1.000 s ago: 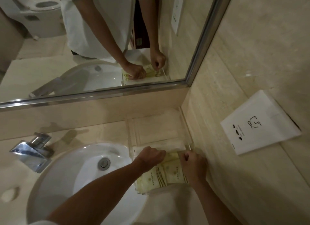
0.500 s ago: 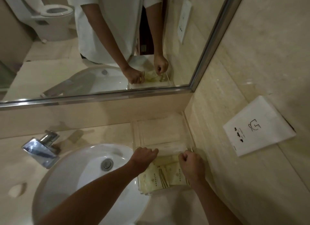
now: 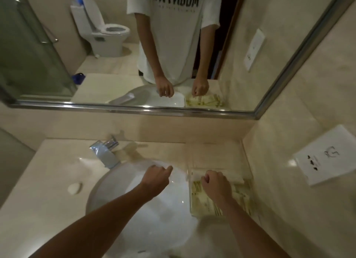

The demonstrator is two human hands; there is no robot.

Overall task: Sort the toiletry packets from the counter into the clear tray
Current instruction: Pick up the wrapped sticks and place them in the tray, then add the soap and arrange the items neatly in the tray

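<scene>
Curled loosely, my right hand (image 3: 215, 184) hovers over the packets (image 3: 202, 202) lying in the clear tray (image 3: 250, 178) beneath it, seemingly empty; my left hand (image 3: 156, 180) floats empty beside. I'd square the stack gently.

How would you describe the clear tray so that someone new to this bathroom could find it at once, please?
Start at the white sink under the mirror and look right, into the corner by the side wall. The clear tray lies flat on the counter there, beneath the right hand. It alone is see-through and holds pale yellow-green packets.
</scene>
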